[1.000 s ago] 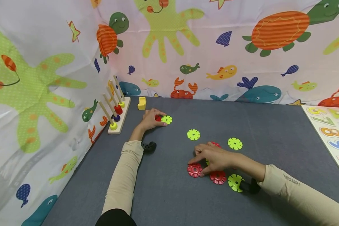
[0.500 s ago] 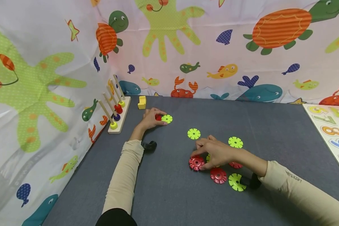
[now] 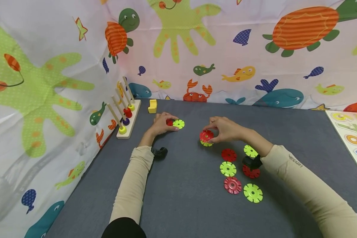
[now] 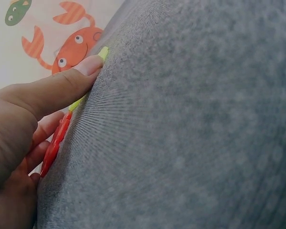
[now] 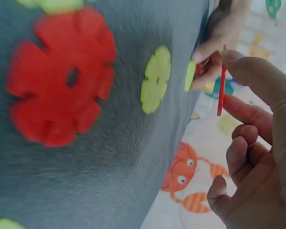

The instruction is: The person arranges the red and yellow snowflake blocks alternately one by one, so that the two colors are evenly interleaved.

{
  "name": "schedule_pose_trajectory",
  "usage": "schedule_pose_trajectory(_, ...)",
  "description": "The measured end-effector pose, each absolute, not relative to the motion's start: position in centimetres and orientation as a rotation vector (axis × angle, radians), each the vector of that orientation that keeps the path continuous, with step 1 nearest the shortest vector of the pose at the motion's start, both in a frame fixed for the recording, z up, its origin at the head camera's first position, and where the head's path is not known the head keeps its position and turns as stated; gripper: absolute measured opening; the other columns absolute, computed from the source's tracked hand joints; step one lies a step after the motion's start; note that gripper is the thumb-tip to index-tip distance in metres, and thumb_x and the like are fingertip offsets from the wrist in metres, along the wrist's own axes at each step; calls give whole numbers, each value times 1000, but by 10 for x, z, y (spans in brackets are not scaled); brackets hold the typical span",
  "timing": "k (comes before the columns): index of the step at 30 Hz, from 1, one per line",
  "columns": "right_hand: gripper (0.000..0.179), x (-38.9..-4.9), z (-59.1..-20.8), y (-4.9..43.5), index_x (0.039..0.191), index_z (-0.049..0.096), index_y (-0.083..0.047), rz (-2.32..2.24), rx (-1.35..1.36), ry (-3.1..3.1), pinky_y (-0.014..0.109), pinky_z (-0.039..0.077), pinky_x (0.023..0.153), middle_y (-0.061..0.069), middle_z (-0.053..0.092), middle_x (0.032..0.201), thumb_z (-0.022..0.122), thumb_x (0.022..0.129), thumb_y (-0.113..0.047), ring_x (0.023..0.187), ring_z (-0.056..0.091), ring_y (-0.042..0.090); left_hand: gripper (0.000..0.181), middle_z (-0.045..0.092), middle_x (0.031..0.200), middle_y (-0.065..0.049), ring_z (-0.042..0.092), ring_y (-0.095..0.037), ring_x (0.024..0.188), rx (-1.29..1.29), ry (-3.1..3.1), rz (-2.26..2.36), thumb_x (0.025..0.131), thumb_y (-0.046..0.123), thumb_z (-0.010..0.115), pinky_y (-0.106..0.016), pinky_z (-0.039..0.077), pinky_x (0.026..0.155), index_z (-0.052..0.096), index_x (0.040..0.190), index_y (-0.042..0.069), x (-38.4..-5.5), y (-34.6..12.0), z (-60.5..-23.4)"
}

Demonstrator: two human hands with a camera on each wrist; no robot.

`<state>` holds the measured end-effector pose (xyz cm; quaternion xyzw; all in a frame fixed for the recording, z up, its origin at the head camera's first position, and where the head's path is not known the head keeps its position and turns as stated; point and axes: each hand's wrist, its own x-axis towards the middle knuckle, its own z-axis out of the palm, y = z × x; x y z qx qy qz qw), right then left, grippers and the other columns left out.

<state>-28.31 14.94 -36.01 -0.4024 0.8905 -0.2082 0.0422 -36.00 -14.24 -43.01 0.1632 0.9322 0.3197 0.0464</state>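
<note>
My left hand (image 3: pixel 162 124) rests on the table, with thumb and fingers around a yellow-green notched plastic disc (image 3: pixel 178 124). Against that disc, nearer the palm, lies a red one (image 4: pixel 55 145), partly hidden by the hand. Between thumb and forefinger, my right hand (image 3: pixel 227 129) pinches a red notched disc (image 3: pixel 206 136). It is raised off the table and seen edge-on in the right wrist view. In the head view it overlaps a yellow-green disc (image 3: pixel 206 143) lying on the table. The right hand's other fingers are loosely curled.
Several red and yellow-green discs lie right of centre, among them a red disc (image 3: pixel 229 154) and a yellow-green disc (image 3: pixel 253 193). A wooden peg board (image 3: pixel 124 136) with rings and a yellow block (image 3: pixel 152 106) stand at the left back. A number board (image 3: pixel 335 125) lies far right.
My right hand has picked up a red disc from the front of the group and carried it away from me. The left hand stays in place around its discs.
</note>
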Motion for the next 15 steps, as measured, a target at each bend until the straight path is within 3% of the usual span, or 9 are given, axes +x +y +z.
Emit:
schedule_pose_trajectory(7,48,-320,-371,134,114,66,-8,-566,-1084,2824,28,24,60,6,44,76,77,73,-30,65,35,16,46,46,125,-11,29,-27,116,517,2856,960,75,34,75,-46,22,94,64,117,20,-359,-143,-430)
schedule_pose_trajectory(15,51,-348,-389,112,117,64,-7,-580,-980,2831,30,27,63,11,51,86,76,74,-32,73,43,19,48,46,125,-11,29,-27,117,506,2846,977,73,39,76,-47,21,96,65,116,22,-361,-145,-430)
